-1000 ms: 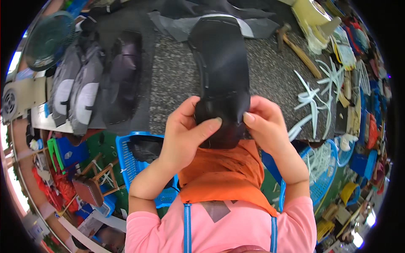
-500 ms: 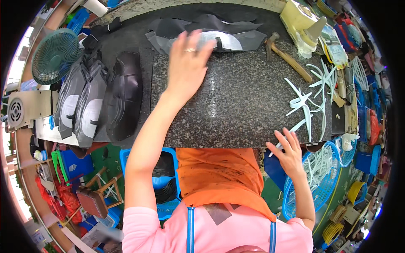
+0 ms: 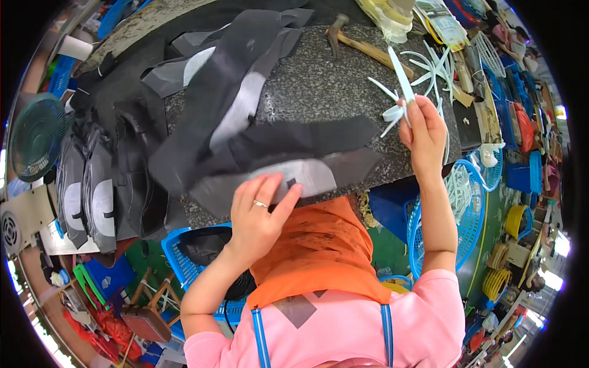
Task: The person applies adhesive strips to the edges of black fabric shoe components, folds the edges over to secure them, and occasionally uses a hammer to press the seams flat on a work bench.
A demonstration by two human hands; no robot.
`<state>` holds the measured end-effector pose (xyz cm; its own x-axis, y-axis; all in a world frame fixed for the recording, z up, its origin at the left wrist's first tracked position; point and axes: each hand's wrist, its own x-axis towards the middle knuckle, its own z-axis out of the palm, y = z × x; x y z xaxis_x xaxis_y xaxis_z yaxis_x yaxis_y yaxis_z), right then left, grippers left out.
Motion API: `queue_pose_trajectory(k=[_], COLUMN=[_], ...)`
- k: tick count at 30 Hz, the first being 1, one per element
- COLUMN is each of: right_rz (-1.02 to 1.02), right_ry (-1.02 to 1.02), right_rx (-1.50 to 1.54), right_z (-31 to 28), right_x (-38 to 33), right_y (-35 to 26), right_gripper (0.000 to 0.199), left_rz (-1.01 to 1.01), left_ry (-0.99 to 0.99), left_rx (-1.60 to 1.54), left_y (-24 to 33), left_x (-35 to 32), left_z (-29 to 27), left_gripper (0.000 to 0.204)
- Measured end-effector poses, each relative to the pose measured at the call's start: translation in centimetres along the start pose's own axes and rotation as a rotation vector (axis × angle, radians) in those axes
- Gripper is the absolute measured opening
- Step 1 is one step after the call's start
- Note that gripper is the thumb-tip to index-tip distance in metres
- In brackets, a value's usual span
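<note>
My left hand (image 3: 261, 211) rests, fingers apart, on the near edge of a black and grey shoe-upper piece (image 3: 350, 165) with a light grey rounded patch. That piece lies across the front of the dark stone slab (image 3: 294, 92). A second such upper piece (image 3: 245, 49) stretches slantwise behind it, overlapping or joined; I cannot tell which. Between thumb and forefinger, my right hand (image 3: 426, 132) pinches a pale white strip (image 3: 400, 73), raised and pointing away over the slab. More pale strips (image 3: 435, 67) lie in a tangle just beyond it.
A hammer (image 3: 368, 49) lies at the far edge beside a yellowish container (image 3: 392, 21). Stacked shoe uppers (image 3: 98, 190) and a green fan (image 3: 40, 138) stand left. Blue baskets sit below: one (image 3: 175, 251) left, another (image 3: 469, 227) with white strips right.
My left hand has come from the far edge to the near one, and the upper pieces have been drawn toward me. My right hand has lifted a white strip off the slab.
</note>
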<state>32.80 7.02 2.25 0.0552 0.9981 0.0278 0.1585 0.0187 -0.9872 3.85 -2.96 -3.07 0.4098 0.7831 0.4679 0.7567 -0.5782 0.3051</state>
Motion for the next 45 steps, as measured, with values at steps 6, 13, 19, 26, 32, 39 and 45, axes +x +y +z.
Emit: queue_pose_trajectory(k=[6,13,19,26,32,39,45], right_rz=[-0.054,-0.646,-0.505,-0.49,-0.441,-0.933,-1.015], right_ry=[-0.39,-0.633,-0.549,-0.298,0.177,-0.324,-0.387], right_rx=[-0.342,-0.525,-0.606,-0.566,-0.475,-0.663,-0.681], right_z=[2.2,6.6,5.6,5.2,2.3,3.6,4.8], right_x=[-0.5,-3.3,-3.1,-2.6,-1.9,-1.6,-2.5], right_y=[-1.2,2.3,2.5,1.4,-1.9,-0.8,1.6], right_gripper=[0.011,0.015,0.01,0.01,0.016,0.022,0.026], left_rz=[-0.078,-0.119,-0.484,-0.464,0.096,-0.269,-0.485], left_ry=[-0.098,0.316,0.053,0.245,-0.221,-0.103,-0.013], left_rx=[-0.186,0.064,0.284,0.66,-0.153,-0.302,-1.023], left_y=[-1.7,-7.0,-14.6,-14.0,-1.6,1.5,0.8], left_x=[2.3,4.6,0.0,0.1,2.8,3.8,3.5], left_z=[-1.4,-4.7,-9.8,-10.7,-0.1,1.0,-1.1], left_gripper=[0.049,0.026,0.025,0.048,0.058,0.066,0.03])
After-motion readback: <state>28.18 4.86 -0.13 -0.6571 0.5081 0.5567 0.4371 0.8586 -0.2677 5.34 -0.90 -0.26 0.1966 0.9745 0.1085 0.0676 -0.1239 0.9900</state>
